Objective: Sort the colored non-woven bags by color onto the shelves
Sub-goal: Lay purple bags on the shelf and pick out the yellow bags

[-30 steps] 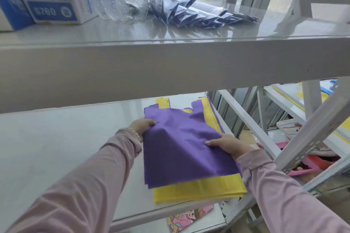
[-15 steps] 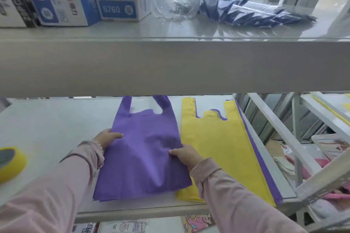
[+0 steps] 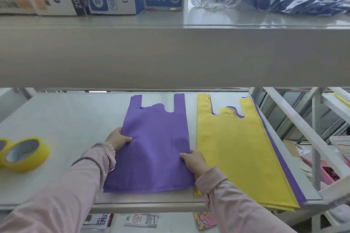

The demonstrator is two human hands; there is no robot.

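Since the middle shelf point(image 3: 56, 119) is the reference, all positions are taken from it: the purple bag point(image 3: 157, 143) lies flat near its front edge, long axis running front to back, handles pointing to the rear. The yellow stack point(image 3: 236, 149) lies just right of it, a purple edge showing beneath. Left hand point(image 3: 118, 139) pinches the bag's left edge, right hand point(image 3: 195, 162) its right edge; fingers closed on fabric. Both hands equally near.

upper shelf point(image 3: 170, 58) overhangs; tape rolls point(image 3: 24, 154) left; bare shelf surface point(image 3: 72, 123) between.
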